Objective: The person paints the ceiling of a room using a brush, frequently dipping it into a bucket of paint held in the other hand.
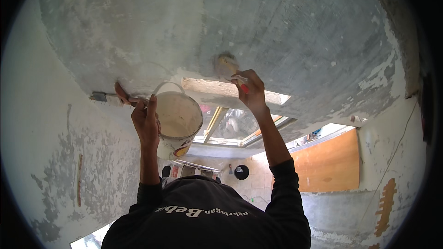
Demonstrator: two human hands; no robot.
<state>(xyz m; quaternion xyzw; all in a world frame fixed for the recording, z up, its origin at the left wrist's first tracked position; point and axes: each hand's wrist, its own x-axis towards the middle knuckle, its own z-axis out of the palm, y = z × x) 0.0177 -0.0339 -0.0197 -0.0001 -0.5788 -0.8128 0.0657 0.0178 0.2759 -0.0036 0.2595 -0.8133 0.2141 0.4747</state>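
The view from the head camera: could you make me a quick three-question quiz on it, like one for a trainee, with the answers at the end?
1. Which hand holds the wide brush with a red-marked handle?
2. True or false: a lid covers the round white plastic bucket held by the left hand.
3. Fill in the blank: the round black container stands on the ____.

Key:
1. The right hand.
2. False; its top is open.
3. Pale tiled floor.

A room under renovation, judging by patchy wall (295,27), bucket (168,145) and brush (227,64).
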